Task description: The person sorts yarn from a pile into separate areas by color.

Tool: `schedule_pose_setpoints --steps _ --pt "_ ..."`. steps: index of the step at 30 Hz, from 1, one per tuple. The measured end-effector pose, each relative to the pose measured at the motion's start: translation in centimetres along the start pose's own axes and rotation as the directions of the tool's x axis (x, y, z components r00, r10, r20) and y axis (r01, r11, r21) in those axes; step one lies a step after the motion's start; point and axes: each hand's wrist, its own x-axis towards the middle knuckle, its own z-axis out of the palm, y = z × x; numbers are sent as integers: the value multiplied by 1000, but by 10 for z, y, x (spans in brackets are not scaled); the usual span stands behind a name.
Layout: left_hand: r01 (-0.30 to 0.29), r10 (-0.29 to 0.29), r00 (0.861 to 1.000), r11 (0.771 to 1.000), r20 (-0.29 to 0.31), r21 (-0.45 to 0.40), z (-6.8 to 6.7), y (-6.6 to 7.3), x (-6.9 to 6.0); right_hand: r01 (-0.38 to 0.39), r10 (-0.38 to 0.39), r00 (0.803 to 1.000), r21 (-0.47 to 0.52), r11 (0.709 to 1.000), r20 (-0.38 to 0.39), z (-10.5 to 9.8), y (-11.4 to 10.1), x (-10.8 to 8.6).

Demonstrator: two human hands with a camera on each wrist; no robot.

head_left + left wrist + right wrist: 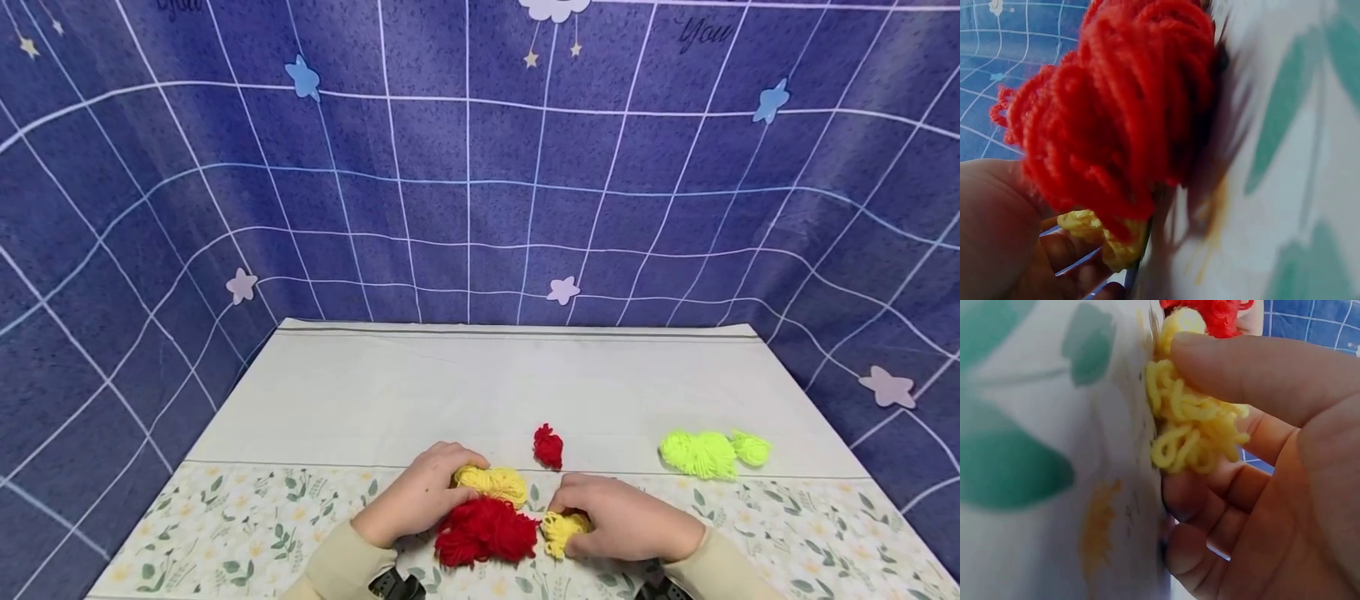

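My left hand (429, 493) grips the larger yellow yarn bundle (497, 483) at its left end, with the thumb beside a big red yarn bundle (486, 532) in front of it. In the left wrist view the red yarn (1129, 106) hides much of the yellow yarn (1124, 247) and some fingers. My right hand (626, 518) holds a small yellow yarn bundle (561, 532) between thumb and fingers, just right of the red bundle. The right wrist view shows its looped strands (1194, 428) under the thumb, against the tabletop.
A small red yarn piece (548, 447) lies behind the hands. Farther right, a bright green yarn bundle (699, 454) sits beside a smaller green ball (751, 449). The table (360, 392) has a white back part and floral front, with a blue curtain (435, 208) behind.
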Motion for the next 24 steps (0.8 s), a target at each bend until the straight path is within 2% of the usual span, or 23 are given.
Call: schedule_pose_setpoints --steps 4,11,17,24 --pt "-4 4 1000 1000 -10 -4 1 -1 1 -4 4 999 2 1000 -39 -8 -1 0" --pt "13 -13 1000 1000 -1 -12 1 -2 0 -22 13 981 -43 999 -192 -30 4 10" --pt "16 -16 1000 1000 2 4 2 -3 0 -94 76 966 -63 994 -249 -47 21 33" --pt "18 -18 1000 1000 14 16 2 -4 0 -116 90 955 -80 990 -282 -58 37 55"
